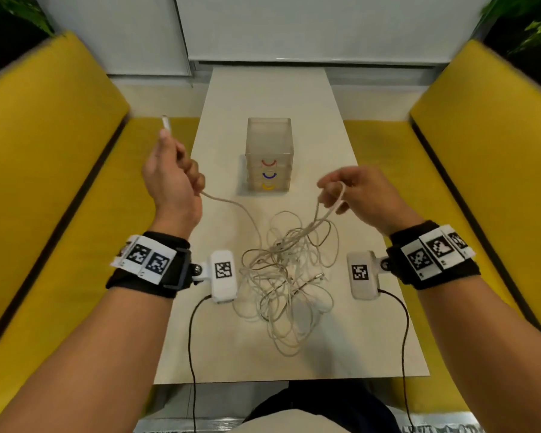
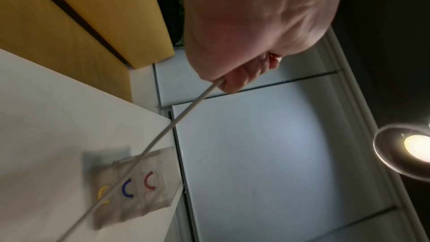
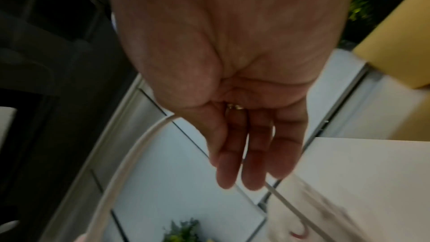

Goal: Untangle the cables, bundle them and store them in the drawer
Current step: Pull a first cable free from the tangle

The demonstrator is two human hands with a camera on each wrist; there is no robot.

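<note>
A tangle of white cables (image 1: 286,278) lies on the white table (image 1: 378,332) between my forearms. My left hand (image 1: 172,179) is raised over the table's left edge and grips one cable in a fist (image 2: 244,43); its plug (image 1: 166,124) sticks up above the knuckles, and the cable (image 2: 186,115) runs taut down to the pile. My right hand (image 1: 356,195) is lifted at the right and holds a loop of cable (image 1: 341,198) pulled up from the tangle; three fingers (image 3: 256,154) hang fairly straight. A translucent drawer unit (image 1: 269,151) with red, blue and yellow handles stands behind, all drawers closed.
Yellow benches flank the table on the left (image 1: 44,157) and the right (image 1: 487,142). A white wall panel (image 1: 294,26) closes off the far end. Black camera leads (image 1: 192,339) hang over the table's near edge. A lit lamp (image 2: 414,146) shows overhead.
</note>
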